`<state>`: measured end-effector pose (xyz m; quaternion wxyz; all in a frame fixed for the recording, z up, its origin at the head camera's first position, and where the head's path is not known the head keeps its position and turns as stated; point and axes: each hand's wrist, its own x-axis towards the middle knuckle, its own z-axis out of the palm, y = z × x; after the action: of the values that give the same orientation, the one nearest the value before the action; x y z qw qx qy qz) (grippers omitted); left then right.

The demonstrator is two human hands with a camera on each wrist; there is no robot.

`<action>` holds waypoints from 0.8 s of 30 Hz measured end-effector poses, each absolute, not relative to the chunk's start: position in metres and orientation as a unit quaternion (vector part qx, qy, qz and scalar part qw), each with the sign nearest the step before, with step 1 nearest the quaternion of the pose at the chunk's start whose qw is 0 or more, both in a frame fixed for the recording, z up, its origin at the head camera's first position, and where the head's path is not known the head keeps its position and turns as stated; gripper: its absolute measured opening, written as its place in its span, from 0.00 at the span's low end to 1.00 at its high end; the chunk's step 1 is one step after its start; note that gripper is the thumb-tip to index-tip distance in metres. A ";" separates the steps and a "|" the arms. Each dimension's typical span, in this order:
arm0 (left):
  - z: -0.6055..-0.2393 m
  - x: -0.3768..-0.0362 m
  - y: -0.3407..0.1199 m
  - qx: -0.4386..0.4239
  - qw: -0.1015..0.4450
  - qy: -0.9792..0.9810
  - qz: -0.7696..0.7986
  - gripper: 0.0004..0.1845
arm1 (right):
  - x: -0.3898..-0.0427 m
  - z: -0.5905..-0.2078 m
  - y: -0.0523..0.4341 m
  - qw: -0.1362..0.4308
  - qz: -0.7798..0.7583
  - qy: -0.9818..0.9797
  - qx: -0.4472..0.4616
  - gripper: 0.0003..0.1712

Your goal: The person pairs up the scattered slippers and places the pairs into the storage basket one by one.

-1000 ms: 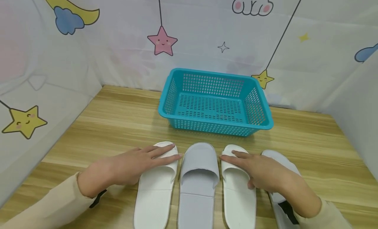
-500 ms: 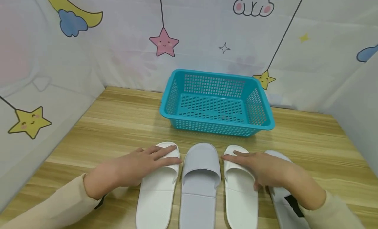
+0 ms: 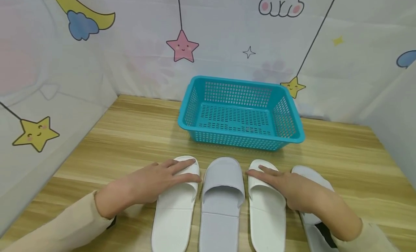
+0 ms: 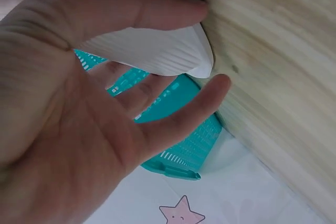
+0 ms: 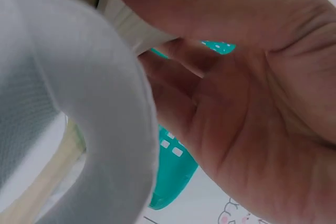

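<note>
Left to right along the near side of the teal basket (image 3: 240, 133), four slippers lie on the worktop (image 3: 136, 133), each with its toe towards the basket. At the basket's front left, the left hand (image 3: 149, 183) comes in from the side, its fingers straight and spread across the strap of the left white slipper (image 3: 172, 226), resting there without clasping it. Next is the middle grey slipper (image 3: 223, 174), between the two hands and held by neither. The right white slipper (image 3: 268, 226) sits in front of the basket's right half; the right hand (image 3: 292, 189) lays its fingers over that strap, but whether the thumb pinches from the far side I cannot tell. The right grey slipper (image 3: 308, 170), off the basket's front right, runs partly under that hand's wrist. The key relation, I judge: each white slipper's long axis runs towards the basket, crosswise to its nearer hand. Compared with half a second ago, the right thumb tip no longer shows from above; the slippers keep their order.
</note>
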<state>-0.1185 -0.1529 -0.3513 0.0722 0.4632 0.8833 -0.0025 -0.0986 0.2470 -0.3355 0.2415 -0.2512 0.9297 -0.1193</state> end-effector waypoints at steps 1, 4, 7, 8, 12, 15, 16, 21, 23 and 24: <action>-0.351 -0.119 -0.153 0.464 0.069 0.883 -0.006 0.59 | -0.098 -0.336 0.247 0.235 -0.119 0.931 -0.254 0.71; -0.349 -0.119 -0.154 0.465 0.064 0.883 -0.019 0.57 | -0.098 -0.337 0.248 0.222 -0.121 0.932 -0.261 0.71; -0.348 -0.120 -0.156 0.466 0.068 0.882 -0.018 0.57 | -0.098 -0.338 0.249 0.217 -0.126 0.931 -0.265 0.70; -0.348 -0.120 -0.156 0.465 0.073 0.882 -0.015 0.58 | -0.098 -0.339 0.249 0.215 -0.127 0.931 -0.266 0.70; -0.345 -0.120 -0.161 0.458 0.095 0.884 0.011 0.60 | -0.098 -0.339 0.249 0.208 -0.128 0.931 -0.272 0.70; -0.343 -0.119 -0.165 0.453 0.106 0.885 0.027 0.60 | -0.098 -0.339 0.250 0.202 -0.126 0.932 -0.274 0.71; -0.342 -0.119 -0.165 0.452 0.108 0.885 0.031 0.60 | -0.098 -0.339 0.250 0.201 -0.126 0.932 -0.274 0.71; -0.338 -0.119 -0.168 0.444 0.101 0.890 0.034 0.59 | -0.097 -0.339 0.250 0.202 -0.125 0.934 -0.268 0.71; -0.337 -0.119 -0.169 0.444 0.101 0.890 0.035 0.58 | -0.097 -0.339 0.250 0.202 -0.125 0.934 -0.266 0.71; -0.336 -0.119 -0.169 0.446 0.103 0.888 0.038 0.57 | -0.097 -0.339 0.250 0.203 -0.125 0.934 -0.266 0.70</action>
<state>-0.1190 -0.1695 -0.3363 0.1034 0.4459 0.8883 0.0383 -0.0972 0.2500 -0.3392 0.2026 -0.2659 0.9342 -0.1248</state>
